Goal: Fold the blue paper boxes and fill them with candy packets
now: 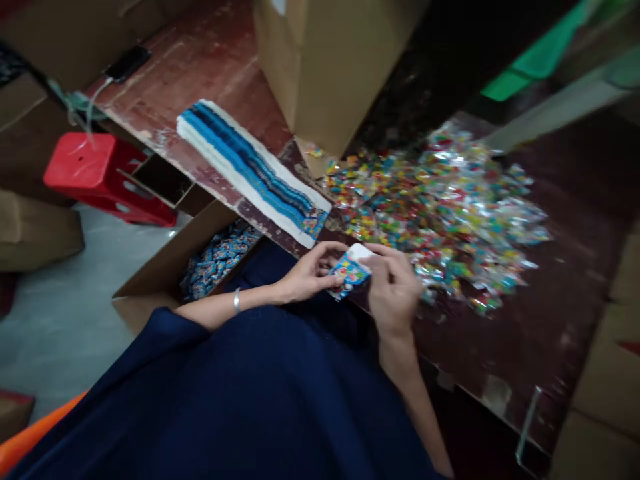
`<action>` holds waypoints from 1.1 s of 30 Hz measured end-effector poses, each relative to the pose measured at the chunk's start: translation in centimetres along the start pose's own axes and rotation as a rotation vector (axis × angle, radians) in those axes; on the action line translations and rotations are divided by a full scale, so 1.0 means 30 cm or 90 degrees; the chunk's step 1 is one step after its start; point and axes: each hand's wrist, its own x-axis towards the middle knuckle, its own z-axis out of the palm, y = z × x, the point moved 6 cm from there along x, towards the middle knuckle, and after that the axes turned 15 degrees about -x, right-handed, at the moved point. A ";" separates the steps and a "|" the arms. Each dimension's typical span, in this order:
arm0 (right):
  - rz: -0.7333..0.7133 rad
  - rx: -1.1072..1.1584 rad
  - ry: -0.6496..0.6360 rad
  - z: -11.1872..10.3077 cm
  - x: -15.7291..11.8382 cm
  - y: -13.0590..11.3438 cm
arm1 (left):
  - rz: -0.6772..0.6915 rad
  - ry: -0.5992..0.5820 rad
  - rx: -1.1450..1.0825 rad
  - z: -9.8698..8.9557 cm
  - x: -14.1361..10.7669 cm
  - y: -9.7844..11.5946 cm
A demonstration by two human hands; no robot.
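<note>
A small blue printed packet with a white upper part is held between my two hands, just off the table's near edge. My left hand pinches its left side, thumb on the printed face. Closed around its upper right part is my right hand, slightly blurred, its fingertips partly hidden. A long row of stacked blue and white packets lies on the table up and to the left of my hands. To the right spreads a heap of small clear-wrapped colourful pieces.
Below the table's left edge, an open carton holds many blue packets. A red stool stands beyond it. A tall cardboard box is on the reddish table, and a phone lies near the corner.
</note>
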 end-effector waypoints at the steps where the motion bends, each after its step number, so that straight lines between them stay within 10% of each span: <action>1: 0.024 0.017 0.022 -0.008 -0.005 0.012 | 0.018 -0.014 -0.003 0.003 0.002 0.003; 16: 0.140 0.105 0.049 0.105 0.026 -0.051 | 0.094 -0.021 -0.109 -0.092 0.031 0.023; 23: 0.184 0.110 -0.149 0.172 0.069 -0.042 | 0.102 0.000 0.041 -0.151 0.021 0.045; 33: 0.228 0.168 -0.206 0.204 0.104 0.005 | 0.118 -0.084 0.092 -0.158 -0.018 0.084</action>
